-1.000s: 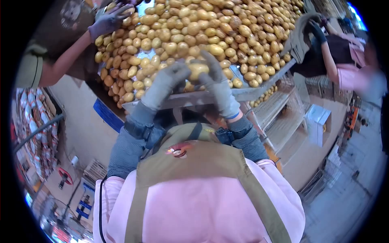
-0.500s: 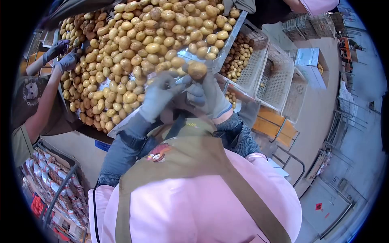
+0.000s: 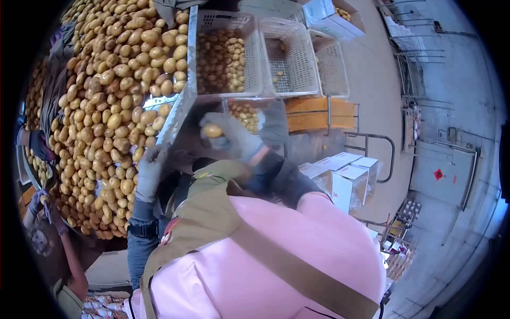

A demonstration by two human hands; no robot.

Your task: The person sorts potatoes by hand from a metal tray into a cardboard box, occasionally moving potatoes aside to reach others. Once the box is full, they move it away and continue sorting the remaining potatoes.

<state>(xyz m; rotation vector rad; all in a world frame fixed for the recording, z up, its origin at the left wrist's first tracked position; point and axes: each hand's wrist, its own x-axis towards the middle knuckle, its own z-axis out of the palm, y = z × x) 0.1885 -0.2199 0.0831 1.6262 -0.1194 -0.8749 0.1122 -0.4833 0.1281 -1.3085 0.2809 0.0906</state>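
My right hand [image 3: 236, 139], in a pale glove, is closed on a yellow-brown potato [image 3: 212, 131] at the near right corner of the sorting table. Below it lies a crate of small potatoes [image 3: 245, 116]. My left hand [image 3: 151, 173], gloved too, is by the table's metal rim [image 3: 179, 114]; its fingers point up, loosely apart, and I see nothing in them. Beside that hand spreads the heap of potatoes [image 3: 103, 133] on the table.
Beyond the rim stand a white crate [image 3: 255, 58] partly filled with potatoes and another crate [image 3: 313, 69] with a few pieces. White boxes [image 3: 348, 183] and a metal rail [image 3: 390, 154] are at the right. A co-worker's gloved hands [image 3: 48, 210] are at the far left.
My view has turned to the right. My right hand has carried the potato away from the heap, over the crate side. My left hand has parted from it and lowered to the table's rim.
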